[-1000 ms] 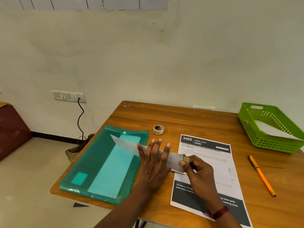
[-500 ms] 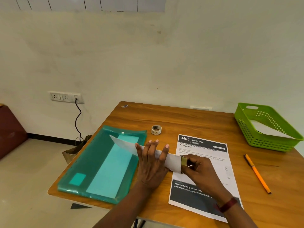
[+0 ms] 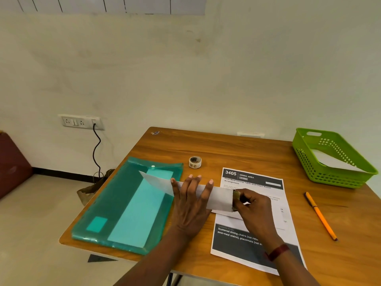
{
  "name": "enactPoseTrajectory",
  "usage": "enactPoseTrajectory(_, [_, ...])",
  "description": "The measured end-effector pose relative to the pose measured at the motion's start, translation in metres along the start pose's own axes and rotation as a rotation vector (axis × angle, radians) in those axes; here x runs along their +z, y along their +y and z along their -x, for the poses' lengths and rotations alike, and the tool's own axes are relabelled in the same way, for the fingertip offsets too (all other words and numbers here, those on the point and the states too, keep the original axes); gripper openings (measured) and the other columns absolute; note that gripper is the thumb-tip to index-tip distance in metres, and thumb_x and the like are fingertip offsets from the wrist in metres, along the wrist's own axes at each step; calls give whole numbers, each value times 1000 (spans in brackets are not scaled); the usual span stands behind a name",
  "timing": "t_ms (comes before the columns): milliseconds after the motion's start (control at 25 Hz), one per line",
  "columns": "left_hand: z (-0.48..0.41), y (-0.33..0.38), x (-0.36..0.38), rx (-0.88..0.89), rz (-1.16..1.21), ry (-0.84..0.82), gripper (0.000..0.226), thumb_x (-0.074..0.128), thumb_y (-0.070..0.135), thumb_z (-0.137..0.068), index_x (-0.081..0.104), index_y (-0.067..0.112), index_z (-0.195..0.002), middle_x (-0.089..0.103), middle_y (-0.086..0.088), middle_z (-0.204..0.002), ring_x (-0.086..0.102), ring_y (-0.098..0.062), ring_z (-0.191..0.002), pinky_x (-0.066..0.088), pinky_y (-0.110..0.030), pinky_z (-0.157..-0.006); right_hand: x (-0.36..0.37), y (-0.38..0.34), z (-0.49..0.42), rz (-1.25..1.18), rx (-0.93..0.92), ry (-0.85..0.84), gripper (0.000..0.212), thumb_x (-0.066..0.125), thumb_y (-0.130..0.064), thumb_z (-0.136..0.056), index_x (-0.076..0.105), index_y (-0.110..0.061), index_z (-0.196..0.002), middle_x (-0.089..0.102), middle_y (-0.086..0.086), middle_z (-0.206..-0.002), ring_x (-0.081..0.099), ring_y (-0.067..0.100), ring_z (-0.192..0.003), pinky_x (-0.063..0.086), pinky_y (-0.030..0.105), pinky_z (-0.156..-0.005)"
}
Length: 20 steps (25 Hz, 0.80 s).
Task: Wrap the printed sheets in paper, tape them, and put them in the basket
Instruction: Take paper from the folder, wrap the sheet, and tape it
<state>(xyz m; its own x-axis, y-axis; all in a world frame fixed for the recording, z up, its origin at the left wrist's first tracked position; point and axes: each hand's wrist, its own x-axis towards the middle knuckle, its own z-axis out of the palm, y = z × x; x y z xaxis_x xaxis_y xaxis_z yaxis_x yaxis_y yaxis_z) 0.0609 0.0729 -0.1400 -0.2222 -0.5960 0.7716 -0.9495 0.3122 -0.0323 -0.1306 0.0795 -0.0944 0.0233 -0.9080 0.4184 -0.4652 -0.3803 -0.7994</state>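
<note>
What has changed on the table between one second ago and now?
The right hand with its piece of tape slid right along the folded white paper to its right end. The left hand stayed flat on the paper. The tape roll, green folder, pen and basket stayed in place.

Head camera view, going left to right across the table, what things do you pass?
Green folder → left hand → wrapped bundle → right hand → pencil → basket. The tape roll and the printed sheet overlap these, so they are left out.
</note>
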Motion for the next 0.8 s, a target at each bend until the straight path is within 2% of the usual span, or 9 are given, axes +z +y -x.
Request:
enactPoseTrajectory(120, [-1,2,-4,-13,-10,-29,93,82,36,-64,31,17,-140,37,-14,-137,37,-33,-130,-1,-63,-117,-5,8,-1,-23,6,71,36,69,-7,-87,67,-43,-84,71,-11,-70,67,7,-65,56,25,-63])
enactPoseTrajectory(240, [-4,4,-5,-17,-27,-65,90,82,33,-65,34,15,-140,39,-12,-137,39,-31,-130,-1,-63,-117,-10,18,-3,-53,67,113,33,69,-1,-86,69,-34,-91,71,-13,-78,68,5,-69,54,15,-62])
enactPoseTrajectory(440, [-3,3,-3,-33,-35,-115,85,79,28,-71,35,14,-142,41,-10,-140,39,-31,-132,-2,-66,-116,-15,30,-6,-177,179,252,26,63,11,-85,68,-12,-97,69,2,-84,64,0,-69,52,14,-58])
enactPoseTrajectory(520, [-3,4,-2,-34,-33,-136,84,79,28,-72,35,14,-143,42,-9,-140,39,-30,-133,-1,-67,-115,-17,36,-8,-216,207,307,27,64,12,-84,63,-13,-94,66,3,-85,61,4,-70,51,14,-60])
enactPoseTrajectory(640, [-3,3,-2,-51,-18,-148,85,78,28,-72,34,16,-144,41,-9,-142,39,-30,-134,-2,-68,-115,-19,45,-9,-252,241,359,33,64,10,-84,56,-21,-83,64,3,-83,60,16,-74,51,23,-64])
enactPoseTrajectory(800, [-3,4,-3,-49,-3,-124,83,77,24,-73,34,17,-144,40,-9,-143,37,-30,-135,-2,-69,-114,-27,57,-11,-311,267,412,45,67,9,-84,57,-34,-75,64,8,-83,61,17,-77,52,31,-71])
